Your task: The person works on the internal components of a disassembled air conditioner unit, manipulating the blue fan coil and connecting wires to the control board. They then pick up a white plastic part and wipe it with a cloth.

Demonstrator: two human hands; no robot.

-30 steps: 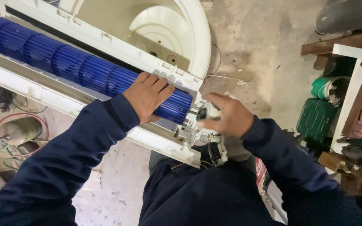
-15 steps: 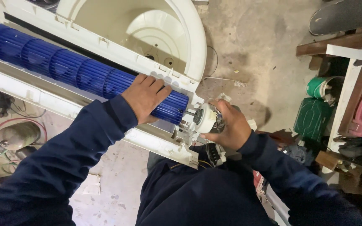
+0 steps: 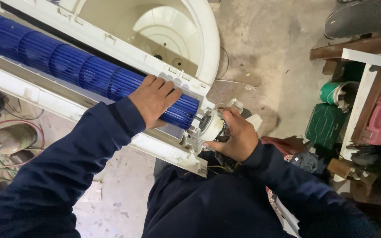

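Observation:
A long blue cylindrical fan roller [image 3: 67, 66] lies in a white plastic air-conditioner housing [image 3: 45, 99] that slants across the left of the view. My left hand [image 3: 154, 100] rests palm-down on the roller's right end, fingers spread over the blades. My right hand [image 3: 236, 134] grips a small round white fan motor [image 3: 211, 125] at the housing's right end, next to the roller's tip. Dark blue sleeves cover both arms.
A white round tub [image 3: 199, 39] stands behind the housing. On the concrete floor at right are a green can [image 3: 334, 91], a dark green container [image 3: 325, 125], wooden and white boards [image 3: 362, 57] and a pink object [image 3: 380, 117]. A small gas cylinder with hoses [image 3: 7, 139] lies at left.
My right hand has turned and drawn the motor slightly away from the housing end, exposing its round white face. My left hand stays on the roller.

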